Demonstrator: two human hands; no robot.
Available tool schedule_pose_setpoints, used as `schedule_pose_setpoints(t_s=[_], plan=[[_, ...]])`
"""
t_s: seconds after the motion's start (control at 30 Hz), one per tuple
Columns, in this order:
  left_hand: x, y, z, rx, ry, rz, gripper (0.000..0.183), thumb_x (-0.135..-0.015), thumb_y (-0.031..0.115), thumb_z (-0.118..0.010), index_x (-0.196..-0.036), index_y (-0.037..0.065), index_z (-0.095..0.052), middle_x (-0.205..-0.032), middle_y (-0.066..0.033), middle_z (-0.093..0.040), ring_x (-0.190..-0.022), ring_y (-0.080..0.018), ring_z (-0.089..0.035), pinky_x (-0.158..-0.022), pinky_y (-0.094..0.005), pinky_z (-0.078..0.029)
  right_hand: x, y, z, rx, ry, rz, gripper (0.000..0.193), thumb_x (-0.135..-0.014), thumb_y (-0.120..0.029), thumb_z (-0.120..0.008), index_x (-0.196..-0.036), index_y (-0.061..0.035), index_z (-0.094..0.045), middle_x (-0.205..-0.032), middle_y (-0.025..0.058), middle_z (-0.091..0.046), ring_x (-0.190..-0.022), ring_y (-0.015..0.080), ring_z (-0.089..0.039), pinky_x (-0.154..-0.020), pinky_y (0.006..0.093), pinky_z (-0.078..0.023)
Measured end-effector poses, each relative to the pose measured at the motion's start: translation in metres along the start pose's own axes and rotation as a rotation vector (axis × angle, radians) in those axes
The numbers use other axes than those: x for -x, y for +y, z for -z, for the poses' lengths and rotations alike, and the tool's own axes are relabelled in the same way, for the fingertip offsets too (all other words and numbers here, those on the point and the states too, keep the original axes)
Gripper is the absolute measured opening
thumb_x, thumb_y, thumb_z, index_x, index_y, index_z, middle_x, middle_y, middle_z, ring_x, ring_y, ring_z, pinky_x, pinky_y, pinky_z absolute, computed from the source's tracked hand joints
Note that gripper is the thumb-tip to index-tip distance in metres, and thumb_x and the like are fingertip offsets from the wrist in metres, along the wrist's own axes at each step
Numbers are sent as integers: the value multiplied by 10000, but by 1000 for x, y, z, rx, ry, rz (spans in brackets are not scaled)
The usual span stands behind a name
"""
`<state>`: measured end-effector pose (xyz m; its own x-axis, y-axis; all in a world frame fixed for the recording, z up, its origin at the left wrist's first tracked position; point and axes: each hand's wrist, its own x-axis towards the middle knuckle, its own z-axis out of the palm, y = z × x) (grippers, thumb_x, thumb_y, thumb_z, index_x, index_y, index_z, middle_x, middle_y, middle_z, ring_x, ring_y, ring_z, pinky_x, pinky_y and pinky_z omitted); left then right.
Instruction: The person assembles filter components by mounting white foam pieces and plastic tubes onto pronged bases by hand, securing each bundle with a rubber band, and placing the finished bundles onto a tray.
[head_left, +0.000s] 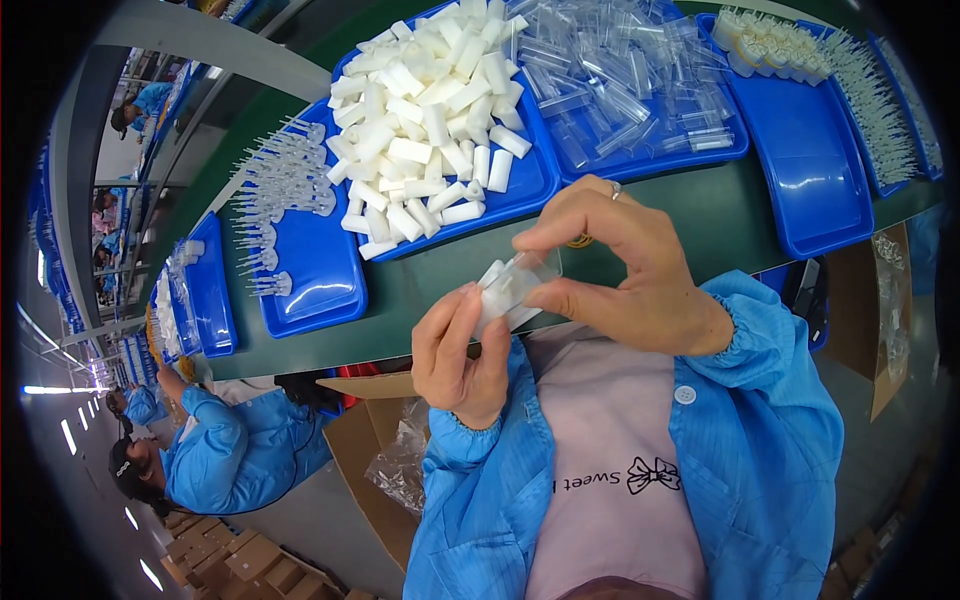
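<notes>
In front of my chest both hands meet at a small clear plastic case (512,290) with something white inside. My left hand (462,355) is closed round its lower left end. Thumb and forefinger of my right hand (630,265) pinch the clear upper right end. Whether the case is one piece or two fitted together, I cannot tell. Just beyond the hands, a blue tray holds a heap of white cylinders (430,110). Beside it, to the right, lie clear plastic tubes (625,80) in another blue tray.
A blue tray (320,280) at left has rows of clear parts with thin stems (285,165). Off-white parts (770,45) fill the far end of a right-hand tray (815,200). Cardboard boxes (375,470) stand below the green table (400,300). A co-worker (235,450) sits at left.
</notes>
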<state>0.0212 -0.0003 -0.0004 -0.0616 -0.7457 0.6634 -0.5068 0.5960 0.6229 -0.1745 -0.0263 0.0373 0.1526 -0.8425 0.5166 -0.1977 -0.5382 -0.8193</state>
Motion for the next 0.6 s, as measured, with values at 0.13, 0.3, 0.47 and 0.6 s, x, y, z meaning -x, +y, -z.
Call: schedule_pose_setpoints(t_s=[0.13,0.3,0.47,0.6], plan=[[0,3,1,-4,-2,-54,354,-711,-25,-742,-1059,4,-683,-1030,-159,-652,-894,-260,-658,-769,-314,-540,1,-4,-3,-66,57,-41,264,-718,-97,-753,-957,-53,-650,-844,37,-641,-842,183,-590,-754,319,-439],[-5,2,-1,-43,-67,-36,365,-700,0,-762,-1055,0,-680,-1026,-152,-647,-893,-259,-657,-762,-315,-541,7,2,0,-74,18,-120,319,-741,-76,-782,-1024,-37,-639,-924,70,-645,-863,148,-603,-787,279,-459],[-6,-2,-12,328,-6,232,483,-708,116,-807,-1136,-10,-623,-1149,-171,-574,-964,-249,-615,-803,-335,-514,7,7,7,-324,62,-278,313,-778,-103,-766,-1041,-31,-611,-982,62,-619,-909,131,-585,-837,279,-447],[-8,-8,-15,481,-21,301,504,-692,105,-806,-1139,-17,-609,-1193,-173,-540,-930,-249,-610,-787,-340,-513,6,8,10,-555,86,-447,313,-812,-155,-753,-1048,-32,-589,-1003,44,-605,-950,115,-560,-880,275,-422]])
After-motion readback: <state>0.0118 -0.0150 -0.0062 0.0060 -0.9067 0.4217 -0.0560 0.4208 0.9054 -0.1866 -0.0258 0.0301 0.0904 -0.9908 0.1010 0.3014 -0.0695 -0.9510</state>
